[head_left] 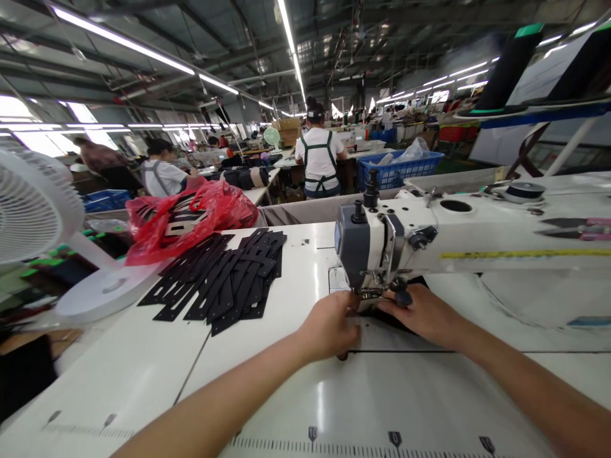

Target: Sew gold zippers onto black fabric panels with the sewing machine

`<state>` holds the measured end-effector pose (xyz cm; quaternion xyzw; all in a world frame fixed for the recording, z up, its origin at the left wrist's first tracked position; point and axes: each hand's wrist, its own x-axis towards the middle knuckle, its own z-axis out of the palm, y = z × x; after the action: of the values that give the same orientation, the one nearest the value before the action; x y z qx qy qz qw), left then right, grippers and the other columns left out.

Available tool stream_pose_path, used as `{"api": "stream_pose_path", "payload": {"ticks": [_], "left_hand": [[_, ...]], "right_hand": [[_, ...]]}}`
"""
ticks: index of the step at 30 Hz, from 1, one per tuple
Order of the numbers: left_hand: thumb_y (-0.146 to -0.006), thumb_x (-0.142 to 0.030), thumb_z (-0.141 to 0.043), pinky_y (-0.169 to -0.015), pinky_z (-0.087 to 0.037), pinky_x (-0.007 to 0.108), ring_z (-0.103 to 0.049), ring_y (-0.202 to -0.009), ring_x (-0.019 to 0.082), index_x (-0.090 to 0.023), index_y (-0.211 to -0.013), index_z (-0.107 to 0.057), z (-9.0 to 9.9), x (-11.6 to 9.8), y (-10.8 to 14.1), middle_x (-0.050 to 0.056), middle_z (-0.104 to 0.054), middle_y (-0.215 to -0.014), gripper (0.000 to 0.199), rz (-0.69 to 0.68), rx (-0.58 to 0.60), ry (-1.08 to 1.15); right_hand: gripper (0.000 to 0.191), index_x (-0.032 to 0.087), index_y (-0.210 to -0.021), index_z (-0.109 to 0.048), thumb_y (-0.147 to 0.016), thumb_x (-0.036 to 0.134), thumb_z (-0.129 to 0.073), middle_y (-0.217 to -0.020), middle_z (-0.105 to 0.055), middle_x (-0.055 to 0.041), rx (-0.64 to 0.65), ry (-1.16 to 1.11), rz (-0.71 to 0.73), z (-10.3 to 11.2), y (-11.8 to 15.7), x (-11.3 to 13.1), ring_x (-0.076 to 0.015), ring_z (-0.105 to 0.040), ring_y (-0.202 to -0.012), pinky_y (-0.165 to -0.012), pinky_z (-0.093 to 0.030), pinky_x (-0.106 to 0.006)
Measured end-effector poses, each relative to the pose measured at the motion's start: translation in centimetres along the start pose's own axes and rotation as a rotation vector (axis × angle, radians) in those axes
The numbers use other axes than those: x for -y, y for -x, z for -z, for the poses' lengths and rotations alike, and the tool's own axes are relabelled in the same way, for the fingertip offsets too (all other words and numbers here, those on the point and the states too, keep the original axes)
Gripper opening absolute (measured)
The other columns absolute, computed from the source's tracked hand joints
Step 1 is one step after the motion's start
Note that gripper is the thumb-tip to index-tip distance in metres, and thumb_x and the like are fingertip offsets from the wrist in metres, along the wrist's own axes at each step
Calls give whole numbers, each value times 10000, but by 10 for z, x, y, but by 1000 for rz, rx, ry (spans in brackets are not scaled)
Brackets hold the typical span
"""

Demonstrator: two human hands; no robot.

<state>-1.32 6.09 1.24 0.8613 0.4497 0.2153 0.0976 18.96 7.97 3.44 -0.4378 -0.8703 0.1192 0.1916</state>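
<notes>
My left hand (331, 326) is at the left of the sewing machine's needle area, fingers curled and slightly blurred. What its fingertips grip is hidden. To the right of the presser foot (371, 294), my right hand (426, 313) is closed on a black fabric piece (398, 323), thumb and fingers at its edge. Most of that piece is covered by the hand and the machine head. Above both hands stands the white and grey sewing machine (356, 245). Left of it, a loose pile of black strips (233, 273) with cut-out slots lies on the white table (258, 381).
A red plastic bag (214, 207) with more strips rests behind the pile, beside a white fan (98, 289). Scissors (580, 228) and a yellow measuring tape (525, 254) are on the machine arm. Beyond are a blue basket (401, 166) and a co-worker (317, 156), back turned.
</notes>
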Motion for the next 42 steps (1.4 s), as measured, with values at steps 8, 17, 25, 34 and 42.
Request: {"api": "stream_pose_path", "payload": {"ticks": [8, 17, 25, 34, 42], "left_hand": [[-832, -194, -555, -614, -497, 287, -601, -668, 186, -154, -762, -596, -18, -9, 5, 39, -625, -750, 91, -115, -60, -161], [-841, -68, -469, -601, -536, 316, -587, -668, 201, -87, -792, -596, -24, -18, 18, 81, -600, -766, 138, -326, -179, -273], [-837, -77, -492, -516, -518, 283, -565, -579, 173, -119, -734, -575, -28, -10, 8, 41, -578, -694, 139, -329, -234, -317], [-827, -93, -498, -515, -531, 308, -588, -593, 196, -144, -763, -589, -33, 4, -2, 61, -612, -739, 122, -227, -209, -320], [-921, -172, -411, -937, -478, 399, -613, -994, 225, -149, -983, -593, -27, 3, 20, 96, -649, -1043, 194, -275, -290, -153]], "right_hand": [[221, 205, -966, -679, -834, 162, -507, -923, -698, -35, -74, 51, 88, -18, 24, 16, -207, -650, -830, -767, -522, -349], [363, 70, -994, -669, -837, 32, -344, -1038, -668, -115, -408, 340, 330, -54, 46, 21, -196, -632, -959, -807, -546, -296], [368, 80, -1013, -661, -816, 20, -356, -1044, -666, -116, -418, 336, 317, -59, 37, 12, -192, -637, -946, -807, -547, -298], [388, 128, -1035, -643, -838, 4, -334, -982, -684, -97, -426, 332, 305, -56, 21, 8, -183, -658, -877, -730, -565, -284], [391, 86, -1005, -663, -831, -1, -324, -1059, -661, -109, -487, 525, 360, -63, 38, 2, -188, -633, -950, -778, -562, -283]]}}
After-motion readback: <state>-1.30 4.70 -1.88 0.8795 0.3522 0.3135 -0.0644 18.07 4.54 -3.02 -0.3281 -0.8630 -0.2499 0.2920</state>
